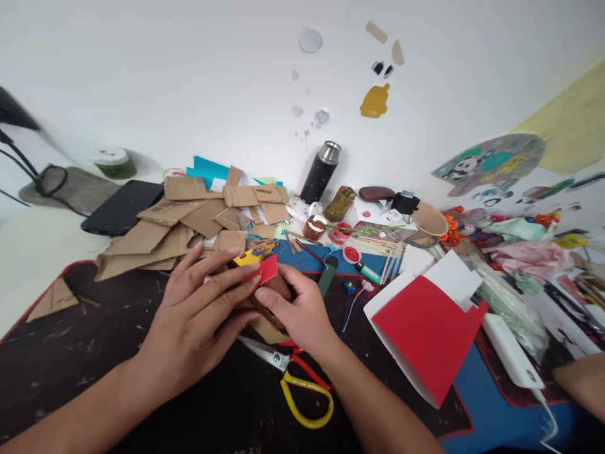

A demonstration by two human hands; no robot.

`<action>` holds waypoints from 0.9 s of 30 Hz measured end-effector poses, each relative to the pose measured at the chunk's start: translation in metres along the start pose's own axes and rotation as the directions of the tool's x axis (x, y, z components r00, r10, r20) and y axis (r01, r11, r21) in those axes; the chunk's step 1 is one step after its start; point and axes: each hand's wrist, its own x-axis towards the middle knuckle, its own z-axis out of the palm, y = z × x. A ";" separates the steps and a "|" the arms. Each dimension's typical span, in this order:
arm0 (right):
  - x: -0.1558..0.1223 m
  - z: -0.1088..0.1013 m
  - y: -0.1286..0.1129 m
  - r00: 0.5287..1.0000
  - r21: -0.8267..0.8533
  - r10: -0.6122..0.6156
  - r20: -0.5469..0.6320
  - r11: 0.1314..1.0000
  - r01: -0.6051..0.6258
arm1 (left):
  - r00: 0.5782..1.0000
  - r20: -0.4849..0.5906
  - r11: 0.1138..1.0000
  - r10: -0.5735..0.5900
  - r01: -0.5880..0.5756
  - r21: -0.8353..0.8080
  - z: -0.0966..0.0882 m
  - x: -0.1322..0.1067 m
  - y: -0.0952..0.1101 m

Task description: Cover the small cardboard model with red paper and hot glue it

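Note:
My right hand (305,309) grips a small brown box-like craft piece (280,287), thumb on the near side and fingers behind. A small red paper piece (269,270) with a pale dashed edge lies against its top. My left hand (203,309) holds the same piece from the left, its long fingers laid over the top and touching the red paper, its thumb lower down. Yellow material (249,256) shows just behind the fingertips. Below the hands lie scissors (307,410) with one yellow and one red handle, blades apart. My left palm hides part of the craft piece.
Cardboard scraps (146,243) are heaped at the back left beside a black flat device (121,207). A black thermos (321,173) stands against the wall. Folded red paper (428,328) and a white glue gun-like device (513,350) lie right. Another person's arm (581,381) shows at the right edge.

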 end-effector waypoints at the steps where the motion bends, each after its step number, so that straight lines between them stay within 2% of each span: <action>1: 0.003 -0.001 -0.001 1.000 -0.016 -0.031 -0.005 0.999 0.030 | 1.000 -0.017 0.999 0.021 -0.021 0.027 -0.001 0.003 -0.001; 6: 0.017 -0.006 -0.004 0.974 -0.149 -0.226 -0.025 0.964 0.220 | 0.991 -0.084 0.983 0.108 -0.093 0.158 0.000 0.011 0.000; 13: 0.018 -0.012 0.004 0.924 -0.200 -0.383 -0.009 0.906 0.374 | 0.988 -0.104 0.974 0.115 -0.091 0.209 0.007 0.000 0.005; 18: 0.012 -0.018 0.010 0.896 -0.230 -0.444 0.012 0.871 0.435 | 0.989 -0.085 0.980 0.119 -0.103 0.170 0.013 -0.008 0.001; 27: 0.009 -0.030 0.012 0.847 -0.378 -0.527 0.071 0.771 0.512 | 0.989 -0.072 0.978 0.130 -0.117 0.172 0.020 -0.021 -0.008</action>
